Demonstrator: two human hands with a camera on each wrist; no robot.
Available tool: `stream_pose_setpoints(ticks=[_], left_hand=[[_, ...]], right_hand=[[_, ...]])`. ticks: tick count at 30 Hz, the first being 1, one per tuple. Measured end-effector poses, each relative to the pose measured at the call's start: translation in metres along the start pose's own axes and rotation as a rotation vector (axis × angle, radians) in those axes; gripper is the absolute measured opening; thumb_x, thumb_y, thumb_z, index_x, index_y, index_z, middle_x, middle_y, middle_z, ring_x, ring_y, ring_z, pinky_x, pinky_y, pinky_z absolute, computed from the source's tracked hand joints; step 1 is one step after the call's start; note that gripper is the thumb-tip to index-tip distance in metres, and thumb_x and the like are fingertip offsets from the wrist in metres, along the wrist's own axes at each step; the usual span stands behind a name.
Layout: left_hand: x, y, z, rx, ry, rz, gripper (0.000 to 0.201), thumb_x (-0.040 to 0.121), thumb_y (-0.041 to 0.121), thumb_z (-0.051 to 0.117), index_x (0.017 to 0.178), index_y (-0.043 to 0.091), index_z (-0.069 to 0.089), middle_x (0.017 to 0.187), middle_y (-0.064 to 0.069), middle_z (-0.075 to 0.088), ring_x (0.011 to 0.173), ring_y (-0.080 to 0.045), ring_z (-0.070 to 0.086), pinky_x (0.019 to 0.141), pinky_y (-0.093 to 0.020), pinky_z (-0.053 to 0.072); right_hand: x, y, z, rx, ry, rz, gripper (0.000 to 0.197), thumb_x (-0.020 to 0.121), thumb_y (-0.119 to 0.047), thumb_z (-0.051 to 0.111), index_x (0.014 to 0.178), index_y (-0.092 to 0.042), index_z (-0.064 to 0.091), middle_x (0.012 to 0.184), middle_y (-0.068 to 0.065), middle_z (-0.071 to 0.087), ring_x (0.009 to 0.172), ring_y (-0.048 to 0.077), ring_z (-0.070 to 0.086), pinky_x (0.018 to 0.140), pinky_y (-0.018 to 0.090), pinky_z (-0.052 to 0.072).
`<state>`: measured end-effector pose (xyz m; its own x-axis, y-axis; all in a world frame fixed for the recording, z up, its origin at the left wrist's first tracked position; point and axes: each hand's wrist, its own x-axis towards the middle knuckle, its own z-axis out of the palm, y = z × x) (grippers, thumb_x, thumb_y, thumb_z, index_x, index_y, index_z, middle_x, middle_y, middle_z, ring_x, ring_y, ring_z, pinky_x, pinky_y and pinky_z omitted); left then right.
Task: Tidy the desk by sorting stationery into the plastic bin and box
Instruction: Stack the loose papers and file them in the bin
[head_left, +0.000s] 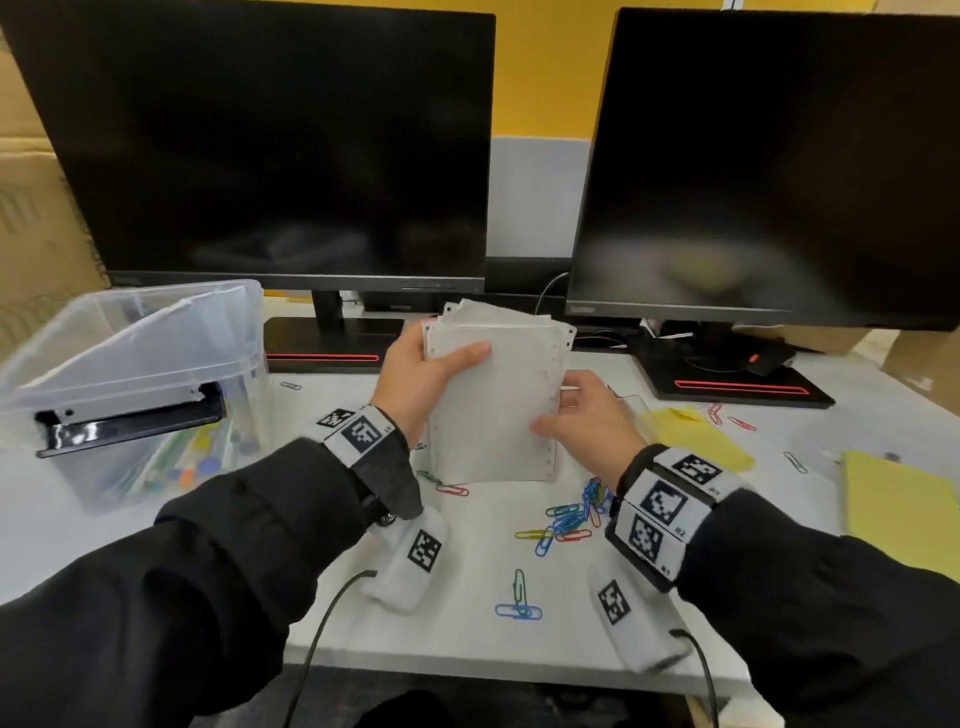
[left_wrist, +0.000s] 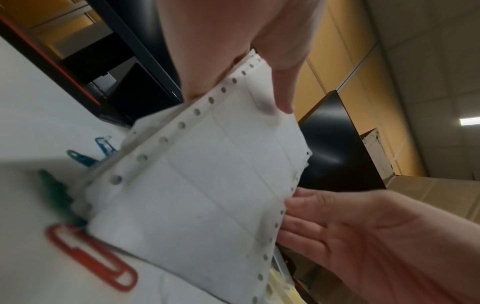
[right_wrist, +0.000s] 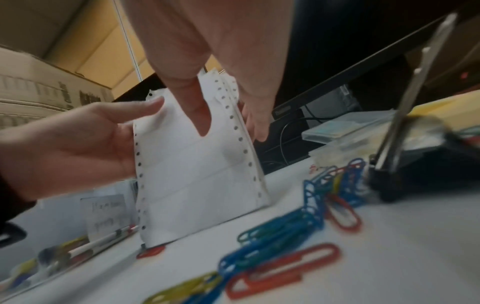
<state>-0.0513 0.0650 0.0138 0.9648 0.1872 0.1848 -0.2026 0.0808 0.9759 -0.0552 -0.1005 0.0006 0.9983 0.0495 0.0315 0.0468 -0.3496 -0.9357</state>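
Note:
A stack of white label sheets (head_left: 493, 400) with punched edges stands upright on the desk (head_left: 467, 623) in front of me. My left hand (head_left: 441, 366) grips its upper left side, thumb across the front and fingers behind. My right hand (head_left: 563, 413) pinches its right edge lower down. The left wrist view shows the stack (left_wrist: 207, 185) resting its lower edge on the desk. In the right wrist view, the thumb (right_wrist: 198, 111) lies on the stack's (right_wrist: 197, 181) face. The clear plastic bin (head_left: 156, 332) stands at the left, holding stationery and a sheet. A small clear box (right_wrist: 348, 131) sits right of the stack.
Coloured paper clips (head_left: 571, 519) lie scattered in front of and right of the stack, with more clips (head_left: 519, 597) near the desk's front edge. Yellow paper (head_left: 701, 436) and a yellow pad (head_left: 898, 509) lie at the right. Two monitors (head_left: 285, 156) stand behind.

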Motion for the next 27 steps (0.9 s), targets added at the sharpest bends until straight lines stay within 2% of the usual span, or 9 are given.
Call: stream_pose_setpoints(ticks=[3, 6, 10, 14, 16, 19, 23, 25, 27], left_hand=[[-0.001, 0.002, 0.006, -0.039, -0.002, -0.021, 0.026, 0.077, 0.026, 0.073, 0.101, 0.020, 0.064, 0.103, -0.004, 0.070, 0.095, -0.020, 0.068, 0.078, -0.034, 0.057], [0.001, 0.008, 0.011, -0.118, 0.040, -0.043, 0.038, 0.075, 0.033, 0.074, 0.105, 0.011, 0.067, 0.102, -0.007, 0.071, 0.093, -0.022, 0.069, 0.078, -0.033, 0.056], [0.008, 0.011, 0.010, -0.116, 0.150, 0.011, 0.023, 0.076, 0.032, 0.070, 0.084, 0.011, 0.063, 0.087, -0.008, 0.063, 0.080, -0.019, 0.060, 0.077, -0.036, 0.050], [0.011, 0.008, 0.008, -0.031, 0.185, 0.024, 0.015, 0.082, 0.025, 0.059, 0.070, 0.017, 0.056, 0.075, 0.001, 0.055, 0.075, -0.014, 0.051, 0.077, -0.036, 0.043], [0.011, 0.006, 0.008, 0.027, 0.136, -0.004, 0.013, 0.083, 0.027, 0.055, 0.071, 0.021, 0.057, 0.077, 0.002, 0.057, 0.075, -0.013, 0.053, 0.083, -0.039, 0.044], [0.007, 0.006, 0.008, 0.082, 0.030, -0.021, 0.025, 0.080, 0.039, 0.052, 0.073, 0.017, 0.062, 0.085, -0.009, 0.062, 0.087, -0.026, 0.057, 0.084, -0.045, 0.047], [0.007, 0.008, 0.001, -0.004, -0.164, -0.067, 0.046, 0.082, 0.058, 0.051, 0.088, 0.016, 0.067, 0.088, -0.006, 0.069, 0.084, -0.019, 0.066, 0.075, -0.030, 0.052], [0.007, 0.006, -0.005, 0.063, -0.256, -0.065, 0.042, 0.075, 0.050, 0.065, 0.100, 0.016, 0.066, 0.098, -0.005, 0.070, 0.090, -0.018, 0.067, 0.079, -0.030, 0.054], [0.005, 0.005, -0.009, 0.207, -0.330, -0.094, 0.026, 0.077, 0.022, 0.073, 0.102, 0.022, 0.064, 0.099, 0.002, 0.070, 0.089, -0.013, 0.067, 0.072, -0.022, 0.056]], right_hand=[[0.001, -0.005, 0.004, -0.042, 0.022, -0.049, 0.052, 0.080, -0.007, 0.067, 0.125, -0.011, 0.042, 0.118, 0.006, 0.057, 0.107, 0.022, 0.056, 0.090, 0.033, 0.047], [0.000, -0.011, 0.007, -0.024, 0.062, -0.125, 0.055, 0.077, -0.011, 0.071, 0.123, -0.013, 0.042, 0.118, 0.003, 0.056, 0.107, 0.019, 0.055, 0.091, 0.033, 0.047], [0.001, -0.015, 0.007, 0.068, 0.123, -0.195, 0.060, 0.072, -0.010, 0.077, 0.118, -0.019, 0.040, 0.113, -0.002, 0.054, 0.104, 0.015, 0.055, 0.091, 0.032, 0.049], [0.005, -0.012, 0.007, 0.121, 0.136, -0.220, 0.062, 0.070, -0.007, 0.078, 0.114, -0.024, 0.038, 0.115, 0.001, 0.057, 0.106, 0.018, 0.058, 0.091, 0.036, 0.052], [0.006, -0.010, 0.009, 0.132, 0.125, -0.207, 0.065, 0.070, -0.007, 0.078, 0.119, -0.022, 0.039, 0.119, 0.002, 0.056, 0.108, 0.018, 0.057, 0.092, 0.036, 0.051], [0.007, -0.009, 0.011, 0.129, 0.120, -0.162, 0.070, 0.069, -0.009, 0.079, 0.125, -0.019, 0.038, 0.116, -0.003, 0.053, 0.107, 0.014, 0.052, 0.089, 0.030, 0.048], [0.010, -0.009, 0.008, 0.085, 0.084, -0.105, 0.057, 0.070, -0.016, 0.079, 0.119, -0.017, 0.050, 0.115, 0.000, 0.060, 0.105, 0.017, 0.057, 0.091, 0.035, 0.049], [0.010, -0.007, 0.005, 0.096, 0.028, -0.064, 0.048, 0.075, -0.016, 0.075, 0.119, -0.014, 0.056, 0.117, 0.006, 0.064, 0.105, 0.021, 0.060, 0.091, 0.037, 0.051], [0.010, -0.006, 0.003, 0.115, 0.014, -0.065, 0.042, 0.081, -0.013, 0.068, 0.121, -0.012, 0.056, 0.118, 0.008, 0.064, 0.106, 0.023, 0.061, 0.090, 0.037, 0.051]])
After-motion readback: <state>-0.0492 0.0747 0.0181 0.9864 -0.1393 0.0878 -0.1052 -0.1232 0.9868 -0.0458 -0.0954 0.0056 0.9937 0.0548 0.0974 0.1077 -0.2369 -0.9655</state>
